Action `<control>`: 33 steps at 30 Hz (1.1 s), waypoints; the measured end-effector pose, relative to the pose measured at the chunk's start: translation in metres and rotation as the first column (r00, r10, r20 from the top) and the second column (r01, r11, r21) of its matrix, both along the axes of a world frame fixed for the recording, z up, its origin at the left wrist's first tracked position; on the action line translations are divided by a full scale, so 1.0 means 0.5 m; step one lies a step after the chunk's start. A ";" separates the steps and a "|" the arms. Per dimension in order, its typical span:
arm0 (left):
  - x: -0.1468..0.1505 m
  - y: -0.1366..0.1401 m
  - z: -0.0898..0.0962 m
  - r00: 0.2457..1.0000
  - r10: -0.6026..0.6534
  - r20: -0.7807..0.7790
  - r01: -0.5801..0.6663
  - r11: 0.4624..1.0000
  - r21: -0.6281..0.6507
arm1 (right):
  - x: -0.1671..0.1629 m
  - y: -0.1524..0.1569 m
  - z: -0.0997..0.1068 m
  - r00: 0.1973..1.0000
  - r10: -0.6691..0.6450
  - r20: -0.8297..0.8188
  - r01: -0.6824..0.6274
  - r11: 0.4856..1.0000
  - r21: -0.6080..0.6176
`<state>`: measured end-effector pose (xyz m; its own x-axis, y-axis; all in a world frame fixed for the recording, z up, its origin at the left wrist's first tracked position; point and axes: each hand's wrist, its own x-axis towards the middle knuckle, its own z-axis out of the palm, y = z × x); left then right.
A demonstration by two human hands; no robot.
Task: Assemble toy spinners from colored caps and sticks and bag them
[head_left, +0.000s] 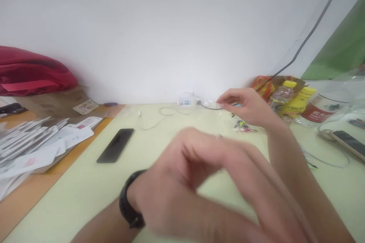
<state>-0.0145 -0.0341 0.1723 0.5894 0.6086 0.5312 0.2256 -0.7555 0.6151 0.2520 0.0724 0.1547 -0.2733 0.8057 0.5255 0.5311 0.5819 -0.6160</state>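
My left hand (182, 182), with a black band (128, 201) at the wrist, fills the near foreground, smeared by motion. Its fingers and thumb curve to the lower right, and their tips are hidden from me. Farther off, my right hand (242, 104) is raised above the table's far side, thumb and fingertips pressed together in a pinch. Whatever sits in that pinch is too small to make out. Just left of the fingertips runs a dark cable (211, 108) beside a small white object (186, 100). Below lie small colourful pieces (243, 126).
A black phone (115, 145) lies left on the pale green table (76, 193). Stacked paper packets (34, 140), a cardboard box (54, 102) and a red bag (34, 70) are far left. Yellow-capped bottles (302, 100), a large labelled bottle (322, 110) and another phone (349, 142) stand or lie right.
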 end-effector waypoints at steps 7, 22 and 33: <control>0.023 0.199 -0.023 0.964 0.265 0.025 -0.264 0.944 0.198 | -0.015 -0.011 0.006 0.994 0.106 0.008 -0.105 0.991 -0.082; -0.026 0.300 -0.097 0.982 0.188 -0.001 -0.183 0.955 -0.232 | -0.007 0.011 -0.027 0.980 0.077 -0.182 -0.106 0.982 -0.155; -0.058 0.370 -0.150 0.790 0.494 0.363 -0.271 0.813 -0.515 | 0.011 0.054 -0.092 0.914 0.157 -0.375 -0.338 0.806 -0.487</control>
<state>-0.0433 0.1509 0.0974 0.0083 0.9496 0.3132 0.0451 -0.3133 0.9486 0.2576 0.0994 0.1085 -0.4033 0.9065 0.1249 0.1493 0.1999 -0.9684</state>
